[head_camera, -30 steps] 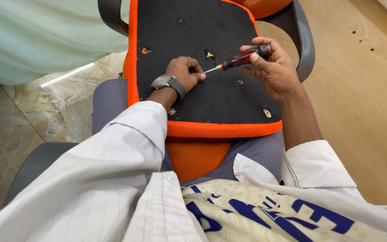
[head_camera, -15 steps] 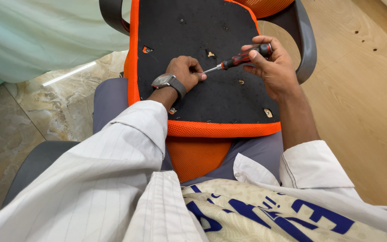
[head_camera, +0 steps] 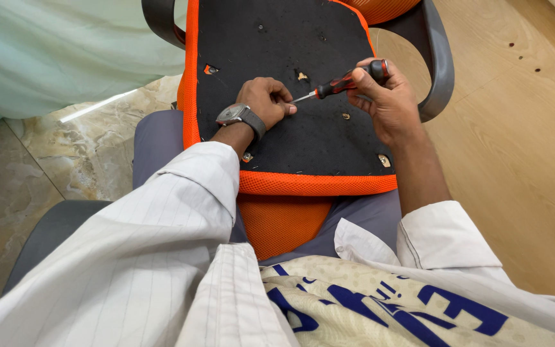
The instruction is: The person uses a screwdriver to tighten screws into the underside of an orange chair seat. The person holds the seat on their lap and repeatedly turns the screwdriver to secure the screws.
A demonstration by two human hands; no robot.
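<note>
The right hand (head_camera: 387, 103) grips a red-and-black screwdriver (head_camera: 345, 82), tip at a spot on the upturned seat's black underside (head_camera: 290, 51) where the left hand (head_camera: 270, 103) pinches something hidden; several other holes look empty

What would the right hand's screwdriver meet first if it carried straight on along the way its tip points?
Most likely the left hand. The right hand aims the screwdriver leftward and slightly down, its tip right beside the left fingertips on the black seat underside. Depth is unclear; it may meet the panel first.
</note>
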